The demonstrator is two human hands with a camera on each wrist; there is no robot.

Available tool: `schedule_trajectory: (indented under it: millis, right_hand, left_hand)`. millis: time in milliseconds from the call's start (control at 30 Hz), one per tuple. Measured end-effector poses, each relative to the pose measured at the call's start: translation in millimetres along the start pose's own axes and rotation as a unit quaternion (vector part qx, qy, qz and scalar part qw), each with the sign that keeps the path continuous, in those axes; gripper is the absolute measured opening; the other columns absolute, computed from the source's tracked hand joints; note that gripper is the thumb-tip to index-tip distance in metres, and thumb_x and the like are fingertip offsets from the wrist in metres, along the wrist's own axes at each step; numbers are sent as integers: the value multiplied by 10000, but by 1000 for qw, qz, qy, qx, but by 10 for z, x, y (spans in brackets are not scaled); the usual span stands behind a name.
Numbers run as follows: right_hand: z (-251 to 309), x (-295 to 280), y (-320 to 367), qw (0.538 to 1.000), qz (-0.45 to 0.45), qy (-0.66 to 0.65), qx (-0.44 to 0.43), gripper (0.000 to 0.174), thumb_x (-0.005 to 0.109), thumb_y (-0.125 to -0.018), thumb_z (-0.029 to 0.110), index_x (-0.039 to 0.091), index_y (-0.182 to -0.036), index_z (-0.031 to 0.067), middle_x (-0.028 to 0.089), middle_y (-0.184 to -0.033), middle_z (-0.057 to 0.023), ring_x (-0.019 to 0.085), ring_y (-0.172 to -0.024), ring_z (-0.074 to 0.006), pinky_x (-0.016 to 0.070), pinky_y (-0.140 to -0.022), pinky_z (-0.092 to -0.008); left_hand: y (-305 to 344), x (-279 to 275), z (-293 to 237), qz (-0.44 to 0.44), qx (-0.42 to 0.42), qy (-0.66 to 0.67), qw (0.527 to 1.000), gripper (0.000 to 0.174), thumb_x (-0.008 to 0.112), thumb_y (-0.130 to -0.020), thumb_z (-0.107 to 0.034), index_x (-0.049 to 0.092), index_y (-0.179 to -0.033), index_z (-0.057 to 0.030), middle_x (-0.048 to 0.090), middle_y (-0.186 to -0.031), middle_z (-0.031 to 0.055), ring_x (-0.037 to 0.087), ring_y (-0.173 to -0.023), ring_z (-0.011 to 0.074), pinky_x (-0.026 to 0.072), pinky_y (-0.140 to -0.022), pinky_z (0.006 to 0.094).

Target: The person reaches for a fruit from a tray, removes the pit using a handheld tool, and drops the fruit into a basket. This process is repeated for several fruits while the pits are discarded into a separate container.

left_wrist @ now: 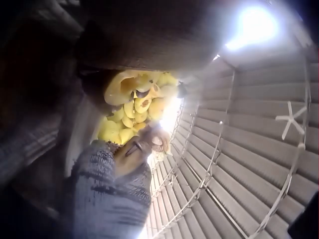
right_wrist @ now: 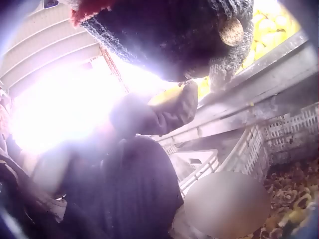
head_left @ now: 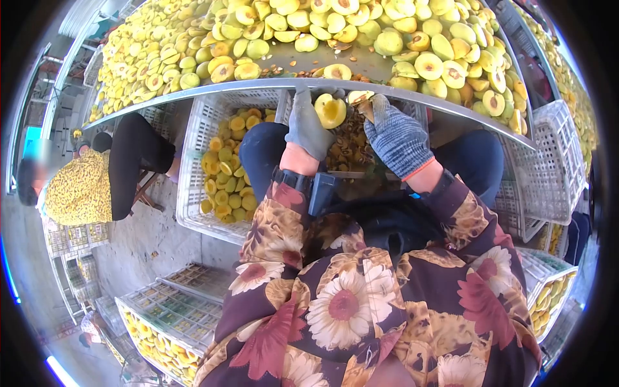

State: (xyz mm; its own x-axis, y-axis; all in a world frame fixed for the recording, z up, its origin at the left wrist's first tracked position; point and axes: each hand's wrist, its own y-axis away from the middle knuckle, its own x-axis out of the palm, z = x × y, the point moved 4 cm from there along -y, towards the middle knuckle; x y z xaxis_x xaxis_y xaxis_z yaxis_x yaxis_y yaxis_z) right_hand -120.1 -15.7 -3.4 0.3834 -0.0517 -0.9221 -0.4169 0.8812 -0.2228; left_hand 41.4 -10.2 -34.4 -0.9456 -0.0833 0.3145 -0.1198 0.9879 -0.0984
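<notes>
My left hand (head_left: 308, 129), in a grey glove, holds a yellow-green peach half (head_left: 331, 112), its hollow cut face showing. Close beside it, my right hand (head_left: 396, 137), in a blue-grey knit glove, grips a wooden-handled tool (left_wrist: 130, 160). The handle's round end (right_wrist: 232, 33) pokes out of the glove in the right wrist view. At the tool's tip sits a small pale piece with brown on it (head_left: 359, 97); its kind is unclear. Both hands are just below the front edge of a metal table (head_left: 258, 84) heaped with peach halves (head_left: 284, 22).
A white crate (head_left: 193, 168) of peach halves stands left of my knees. Below my hands lies a bin of pits and scraps (head_left: 348, 151). Stacked crates (head_left: 548, 168) stand at right, more crates (head_left: 174, 316) behind left. Another person (head_left: 77, 187) sits at left.
</notes>
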Motion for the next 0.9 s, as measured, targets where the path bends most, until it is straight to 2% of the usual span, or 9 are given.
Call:
schedule_trajectory:
  millis: [33,267,367,433,500,600,700,767,900]
  right_hand:
    - [1,4,26,1000,8,19,-12,335,606,-830,259,552,-1075,37,643,-760,-165,642,-712,-330,511,-670,-414]
    - [-209,293,201,991,131,24,-27,210,538,-847,192,538,-999,48,659,-797,-172,657,-749,-349,517,-659,-453]
    - [-594,682,318,975,216,52,5,209,551,-838,203,606,-988,69,676,-864,-150,666,-785,-322,520,-685,-437]
    - [-1077,1154,554,927,342,153,12,230,560,-823,189,639,-1016,92,679,-896,-153,669,-814,-321,530,-706,-426]
    - [-1023,1125,522,949,295,105,26,274,566,-823,196,611,-1062,69,678,-897,-169,662,-849,-341,524,-746,-442]
    - [-504,592,320,950,304,32,69,290,568,-839,249,580,-1072,76,665,-956,-186,650,-890,-362,513,-766,-469]
    - [-333,472,232,954,289,-2,74,294,567,-848,279,549,-1065,80,661,-947,-185,645,-895,-366,508,-761,-480]
    - [-283,455,270,956,288,-19,56,283,563,-851,274,532,-1054,78,658,-883,-182,645,-871,-365,508,-742,-476]
    - [-449,632,452,962,267,-50,30,306,590,-828,283,524,-1041,73,654,-881,-195,645,-840,-364,510,-704,-476]
  left_hand:
    - [93,68,-181,3,106,-220,970,296,662,-835,-49,549,-1105,1,595,-1052,89,567,-1018,170,483,-887,323]
    - [288,129,-307,58,159,-493,853,193,684,-743,-74,687,-935,-96,597,-1081,115,577,-1029,295,471,-894,345]
    - [371,-187,-625,-36,197,-552,809,175,680,-727,-90,679,-902,-91,614,-1026,122,578,-987,310,471,-881,373]
    - [396,-627,-884,-142,182,-622,748,185,684,-768,-150,677,-937,-77,624,-1002,133,579,-989,317,470,-865,385]
    - [460,-1151,-1027,-214,109,-731,639,346,663,-816,-311,636,-1086,-95,576,-1142,168,547,-1054,343,430,-922,417]
    - [361,-1696,-1012,-226,-81,-787,569,487,626,-823,-430,622,-1136,-56,516,-1251,209,512,-1121,376,405,-964,421]
    - [-219,-1452,-1103,-163,-52,-661,730,608,635,-796,-490,586,-1177,-18,599,-1165,226,567,-1093,357,436,-943,404]
    - [-692,-1149,-887,-142,-20,-620,772,653,660,-770,-495,571,-1186,0,628,-1109,233,595,-1063,346,453,-924,402]
    - [-1499,-523,-421,-55,-170,-687,704,711,684,-734,-516,536,-1170,27,628,-1097,249,613,-1033,363,486,-888,411]
